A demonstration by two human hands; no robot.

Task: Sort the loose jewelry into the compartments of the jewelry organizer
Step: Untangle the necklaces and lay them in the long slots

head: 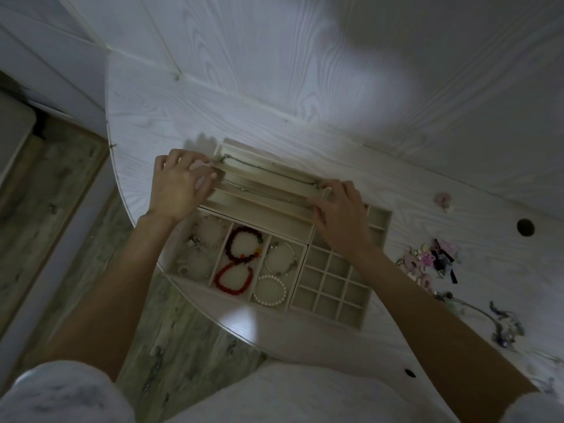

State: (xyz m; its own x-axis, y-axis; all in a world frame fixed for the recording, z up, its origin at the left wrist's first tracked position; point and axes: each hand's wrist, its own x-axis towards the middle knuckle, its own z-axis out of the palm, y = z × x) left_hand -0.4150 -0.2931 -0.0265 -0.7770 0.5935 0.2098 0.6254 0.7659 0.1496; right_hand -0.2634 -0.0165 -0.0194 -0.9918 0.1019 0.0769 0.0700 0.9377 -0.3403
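From the head view, both hands work at the far tray [265, 190] of the cream jewelry organizer, whose long slots suit chains laid out straight: a thin necklace [268, 170] runs the length of one slot, and a second chain [274, 195] lies in the next. The left hand [178, 186] rests at the tray's left end with fingers spread and lightly bent, fingertips on the slot edges; the right hand [338, 206] sits at the right end, fingertips apparently pinching the necklace's clasp end, though dim light leaves that unclear. Holding both ends likely keeps the chain taut and untangled. Nearer, the bracelet tray [235, 259] holds beaded and pearl bracelets, one kind per compartment; the grid tray [331, 285] looks unfilled. Loose jewelry [433, 264] waits in a heap to the right on the white table [305, 87], its pieces too small and blurred to identify. The right forearm hides part of the grid.
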